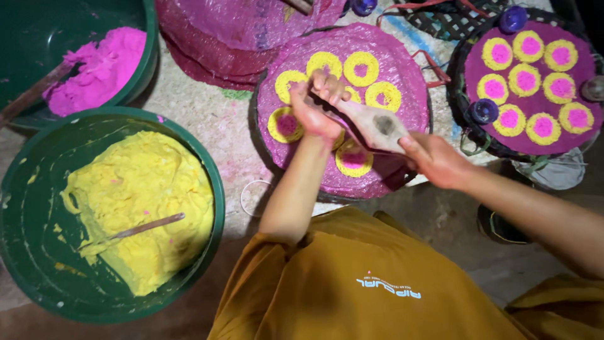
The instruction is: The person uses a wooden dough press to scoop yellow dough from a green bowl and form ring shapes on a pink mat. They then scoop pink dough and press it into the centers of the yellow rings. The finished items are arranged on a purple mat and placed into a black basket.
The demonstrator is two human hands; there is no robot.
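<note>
**Both hands on the piping cone over the pink tray**

My left hand (313,108) pinches the narrow tip of the cloth piping cone (371,126), fingers clenched round it; my right hand (434,160) grips the wide end, at 4 o'clock from the left; the cone hangs over the round pink tray (402,69), among yellow rings with pink centres (361,68); a filled tray (475,72) lies at 2 o'clock; green tub of yellow paste (135,201) at 9 o'clock, a stick (141,228) lying in it; tub of pink paste (100,69) at 10 o'clock.

both arms extended forward; left hand (313,113) and right hand (434,160) fingers curled.
</note>
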